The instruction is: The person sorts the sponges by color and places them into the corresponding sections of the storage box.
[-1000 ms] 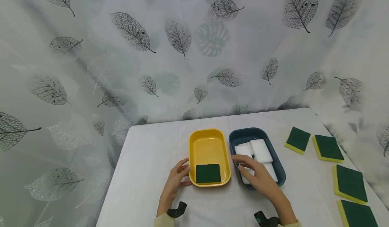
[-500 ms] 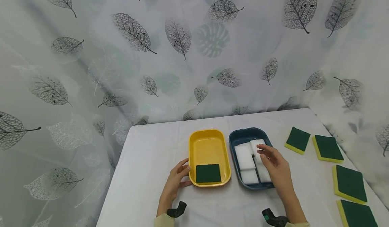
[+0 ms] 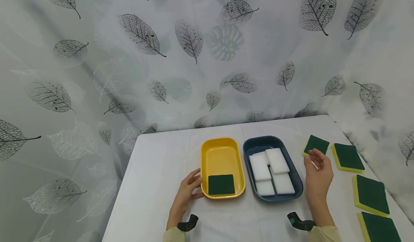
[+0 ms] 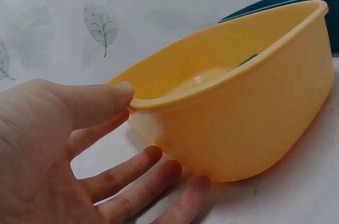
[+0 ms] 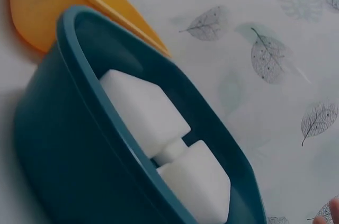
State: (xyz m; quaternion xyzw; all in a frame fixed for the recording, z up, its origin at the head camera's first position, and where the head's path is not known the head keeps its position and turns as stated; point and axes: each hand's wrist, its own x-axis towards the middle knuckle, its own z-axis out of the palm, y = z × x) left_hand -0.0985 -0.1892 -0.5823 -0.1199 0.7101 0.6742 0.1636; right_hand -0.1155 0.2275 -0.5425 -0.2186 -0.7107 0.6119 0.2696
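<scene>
Pale sheet (image 3: 207, 67) with dark leaf prints (image 3: 190, 39) behind a white-covered table (image 3: 161, 159)

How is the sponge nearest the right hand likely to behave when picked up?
That sponge is probably light for its size and apt to squash when pinched, judging by its foam-like yellow edge. Its matte green top suggests little slipping. Lying flat and square-cornered, it seems unlikely to roll.

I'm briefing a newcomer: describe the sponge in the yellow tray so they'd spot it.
On the white table, find the yellow tray beside the blue tray. Inside its near end lies the sponge, green face up; the other green sponges lie outside both trays.
</scene>
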